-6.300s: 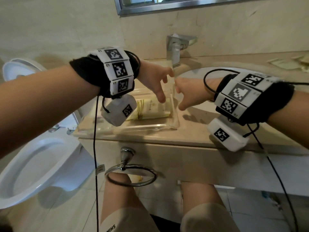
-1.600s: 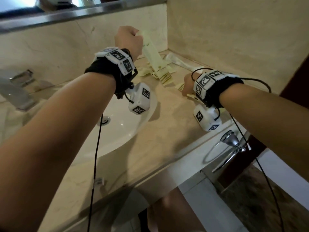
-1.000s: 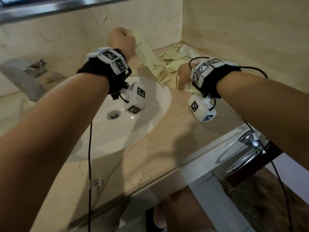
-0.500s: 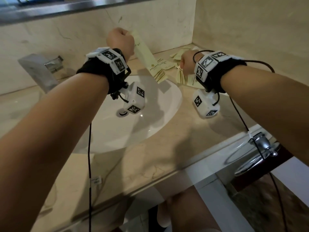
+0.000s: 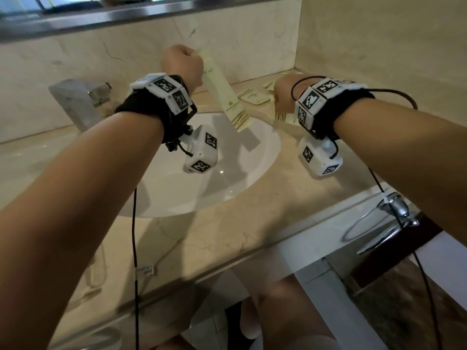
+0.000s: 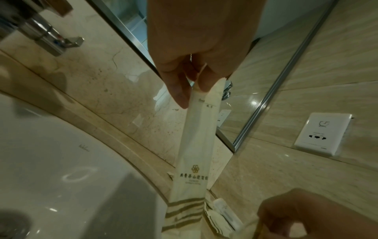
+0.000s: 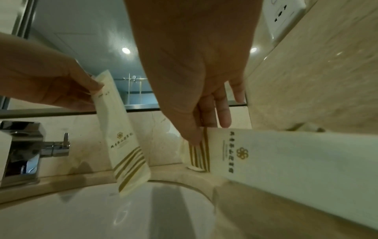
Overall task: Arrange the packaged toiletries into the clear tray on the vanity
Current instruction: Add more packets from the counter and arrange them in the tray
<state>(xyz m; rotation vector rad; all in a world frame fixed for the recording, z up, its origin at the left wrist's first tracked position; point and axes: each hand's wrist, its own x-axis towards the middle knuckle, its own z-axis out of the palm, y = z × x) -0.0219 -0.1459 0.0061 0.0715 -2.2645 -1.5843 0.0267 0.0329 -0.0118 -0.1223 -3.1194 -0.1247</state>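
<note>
Landmark: the white sink basin (image 5: 192, 178), set into the marble surface (image 5: 227, 231); every place below is given from it
Left grip: the left hand (image 5: 182, 63) is raised above the basin's far rim, thumb and fingertips closed on the top end of a long cream packet (image 5: 225, 94); the left wrist view shows the pinch plainly
Long cream packet: hangs down and slants toward the basin, its gold-striped end over the far rim, touching nothing below
Right grip: the right hand (image 7: 196, 90) is over the surface just right of the basin; thumb and fingers are closed on the striped end of a second cream packet (image 7: 286, 161), which stretches away to the right, close above the surface; whether it touches cannot be told
Loose packets: a few small packets (image 5: 255, 97) lie on the surface beyond the basin's far right rim, toward the wall corner, apart from both hands
Clear tray: not visible in any view, so its place and contents cannot be told
Faucet: the chrome faucet (image 5: 75, 102) stands at the basin's far left rim
Done so far: two packets are picked up, one in each hand
Left to do: judging by this, both held packets must be carried to the tray and laid in, then the loose ones fetched; the task looks only partway through
Care: the hanging packet is limp and held by one end, so it may swing or fold when set down
</note>
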